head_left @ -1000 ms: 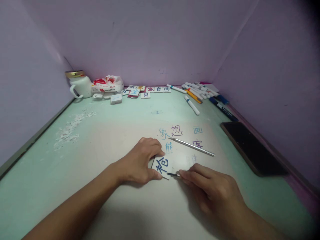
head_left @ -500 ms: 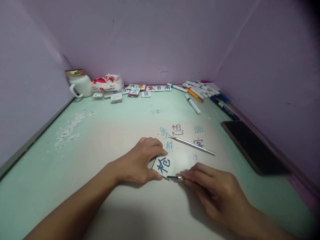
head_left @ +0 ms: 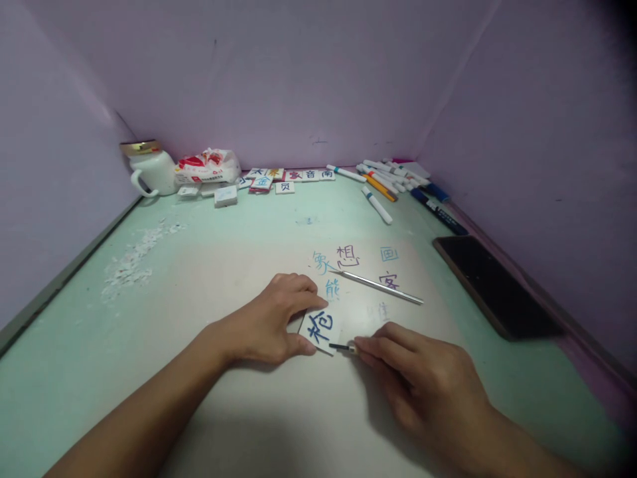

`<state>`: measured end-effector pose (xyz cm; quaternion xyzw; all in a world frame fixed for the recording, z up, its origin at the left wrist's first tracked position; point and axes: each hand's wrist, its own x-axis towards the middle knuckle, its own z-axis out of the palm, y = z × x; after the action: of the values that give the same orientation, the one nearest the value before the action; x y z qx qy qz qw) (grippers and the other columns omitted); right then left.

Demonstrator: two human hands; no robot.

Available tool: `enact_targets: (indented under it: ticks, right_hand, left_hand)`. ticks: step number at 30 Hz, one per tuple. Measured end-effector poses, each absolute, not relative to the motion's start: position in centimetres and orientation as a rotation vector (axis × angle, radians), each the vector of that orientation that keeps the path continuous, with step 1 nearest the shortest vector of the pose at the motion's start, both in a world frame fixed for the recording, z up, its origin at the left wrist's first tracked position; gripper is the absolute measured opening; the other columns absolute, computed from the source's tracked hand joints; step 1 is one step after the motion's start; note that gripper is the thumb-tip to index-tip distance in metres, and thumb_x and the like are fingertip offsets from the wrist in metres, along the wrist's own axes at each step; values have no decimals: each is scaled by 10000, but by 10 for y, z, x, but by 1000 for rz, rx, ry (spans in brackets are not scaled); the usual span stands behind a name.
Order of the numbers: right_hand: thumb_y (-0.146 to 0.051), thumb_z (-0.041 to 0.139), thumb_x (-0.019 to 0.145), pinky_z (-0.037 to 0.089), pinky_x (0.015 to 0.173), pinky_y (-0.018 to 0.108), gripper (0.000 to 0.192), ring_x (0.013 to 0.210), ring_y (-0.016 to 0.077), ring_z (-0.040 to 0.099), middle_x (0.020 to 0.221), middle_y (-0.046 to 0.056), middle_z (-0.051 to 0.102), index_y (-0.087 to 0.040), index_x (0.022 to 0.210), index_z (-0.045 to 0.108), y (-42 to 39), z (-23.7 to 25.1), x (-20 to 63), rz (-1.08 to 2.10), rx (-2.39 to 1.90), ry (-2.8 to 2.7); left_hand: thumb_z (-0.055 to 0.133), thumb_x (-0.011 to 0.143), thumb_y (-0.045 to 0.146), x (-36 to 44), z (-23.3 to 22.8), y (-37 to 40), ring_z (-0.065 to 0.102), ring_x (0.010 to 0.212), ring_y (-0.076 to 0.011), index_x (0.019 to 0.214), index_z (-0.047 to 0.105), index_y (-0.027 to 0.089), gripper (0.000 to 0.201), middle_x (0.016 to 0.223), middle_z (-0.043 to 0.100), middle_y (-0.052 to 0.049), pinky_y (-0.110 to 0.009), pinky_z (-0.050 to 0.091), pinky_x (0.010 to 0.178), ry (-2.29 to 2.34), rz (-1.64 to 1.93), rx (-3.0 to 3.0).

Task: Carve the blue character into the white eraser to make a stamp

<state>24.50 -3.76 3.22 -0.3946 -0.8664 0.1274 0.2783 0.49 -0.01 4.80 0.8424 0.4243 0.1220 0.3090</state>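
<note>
My left hand point(head_left: 271, 324) pinches a small white tile point(head_left: 321, 330) with a dark blue written character flat on the table, thumb at its near edge and forefinger at its far edge. My right hand point(head_left: 423, 378) grips a thin tool with a black tip point(head_left: 341, 347) whose point touches the tile's lower right edge. Blue and purple characters point(head_left: 343, 262) are written on the table surface just beyond the tile.
A silver rod point(head_left: 378, 287) lies across the written characters. A dark phone point(head_left: 492, 285) rests at the right edge. Markers point(head_left: 393, 182), more character tiles point(head_left: 281, 179), a red-white packet point(head_left: 202, 168) and a white mug point(head_left: 146, 169) line the back wall. White crumbs point(head_left: 132, 259) lie left.
The tool tip slid a little along the tile's lower edge. The view has shifted slightly; both hands stay on the tile and tool.
</note>
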Motion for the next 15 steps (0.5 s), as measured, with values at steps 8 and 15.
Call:
enact_targets:
  ticks: [8,15]
  right_hand:
    - [-118,455,841,360,429,227,261,466,120,568,639,28,619,-168,873,710,-42,29,240,315,-1088,-2318]
    - [-112,456,839,364,436,228,261,478,121,557,640,27,616,-173,880,706,-40,30,237,373,-1054,-2317]
  left_hand:
    - [781,642,239,7,50,-3,494,1047,-255,1095,638,189,478,1070,552,-65,-408,413,956,1158,341,2198]
    - [795,617,209,9,51,0,524,1028,-254,1062,641,150,475,1058,576,-86,-406,413,956,1127,347,2238]
